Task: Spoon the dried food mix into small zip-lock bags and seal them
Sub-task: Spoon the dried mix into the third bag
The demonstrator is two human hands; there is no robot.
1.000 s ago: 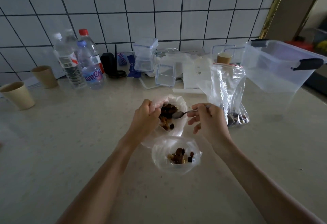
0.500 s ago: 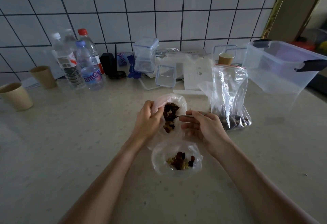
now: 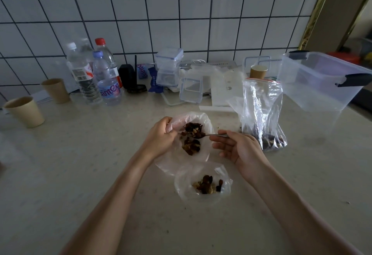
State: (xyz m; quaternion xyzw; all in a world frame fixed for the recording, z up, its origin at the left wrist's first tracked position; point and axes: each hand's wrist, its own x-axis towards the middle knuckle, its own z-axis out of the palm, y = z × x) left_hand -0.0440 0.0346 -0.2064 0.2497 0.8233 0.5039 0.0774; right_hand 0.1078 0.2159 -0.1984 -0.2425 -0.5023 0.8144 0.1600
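Since half a second ago: spoon (image 3: 209,135) bowl now sits inside the open small bag (image 3: 203,122), loaded with mix; right hand (image 3: 240,150) has turned palm-up. Left hand (image 3: 161,137) unchanged, fingers (image 3: 171,127) curled, pinching the bag's rim at its 9 o'clock edge. Right-hand fingers grasp the spoon handle.

Dried food mix (image 3: 191,141): dark raisin-like pieces with pale nut bits, heaped in the held bag at tabletop (image 3: 60,174) centre.

Second small bag (image 3: 203,186), at 6 o'clock of the first, lies open with a smaller heap. Tall zip-lock bag (image 3: 261,112) stands at 3 o'clock, mix in its bottom. Clear storage bin (image 3: 322,81) at 2 o'clock; contents cannot be told.
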